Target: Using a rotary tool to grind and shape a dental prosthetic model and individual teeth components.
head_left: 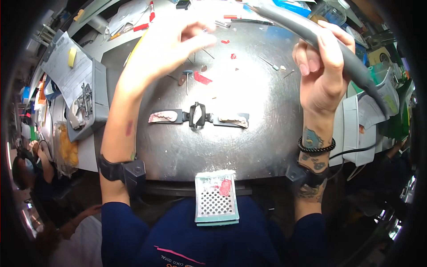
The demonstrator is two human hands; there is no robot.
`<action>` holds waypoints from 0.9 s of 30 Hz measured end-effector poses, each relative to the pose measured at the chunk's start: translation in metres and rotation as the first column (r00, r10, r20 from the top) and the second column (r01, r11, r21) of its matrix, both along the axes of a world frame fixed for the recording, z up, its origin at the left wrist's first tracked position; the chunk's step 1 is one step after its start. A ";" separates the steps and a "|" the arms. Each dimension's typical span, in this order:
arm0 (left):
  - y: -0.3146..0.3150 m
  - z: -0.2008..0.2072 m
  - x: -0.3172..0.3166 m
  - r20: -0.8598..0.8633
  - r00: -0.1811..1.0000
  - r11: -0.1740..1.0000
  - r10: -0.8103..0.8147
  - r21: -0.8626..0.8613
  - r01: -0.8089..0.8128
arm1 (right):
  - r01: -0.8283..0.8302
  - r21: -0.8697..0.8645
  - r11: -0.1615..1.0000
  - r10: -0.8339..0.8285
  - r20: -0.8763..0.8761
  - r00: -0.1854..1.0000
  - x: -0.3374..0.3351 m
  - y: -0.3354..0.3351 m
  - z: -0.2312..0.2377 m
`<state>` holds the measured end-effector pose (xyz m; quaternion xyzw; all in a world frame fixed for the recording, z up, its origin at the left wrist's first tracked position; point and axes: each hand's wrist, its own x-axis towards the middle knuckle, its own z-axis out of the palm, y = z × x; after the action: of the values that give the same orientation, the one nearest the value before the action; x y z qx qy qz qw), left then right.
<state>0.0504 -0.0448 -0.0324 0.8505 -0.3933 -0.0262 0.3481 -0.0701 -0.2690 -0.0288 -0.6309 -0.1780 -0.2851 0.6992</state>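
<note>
My right hand (329, 71) is wrapped round a thick grey rotary handpiece (307, 29), whose thin end points to the far middle of the bench. Over the far left of the metal worktop (249, 151), my left hand (178, 44) has its fingers curled toward the thumb. Glare washes it out, and whatever lies at its fingertips is too small to name. Below it, a black hinged articulator (197, 115) lies opened flat. One of its plates carries a pink-and-white dental piece (163, 116); on the other sits a second row of teeth (233, 119).
Loose rotary burs (268, 62), a blue disc bur (187, 72) and red wax scraps (203, 78) lie beyond the articulator. A perforated tray (217, 196) juts from the near edge. A grey bin (100, 93) stands left, white containers (358, 129) right. Another person is at far left.
</note>
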 end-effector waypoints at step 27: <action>-0.043 -0.056 0.008 0.218 0.975 0.995 -0.042 0.095 0.021 | -0.177 0.667 0.723 0.404 -0.202 0.892 0.013 0.000 -0.034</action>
<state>0.0588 -0.0876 -0.0883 0.8570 -0.4413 0.0442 0.2626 -0.0570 -0.2688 -0.0626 -0.3607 -0.0489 -0.1020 0.9258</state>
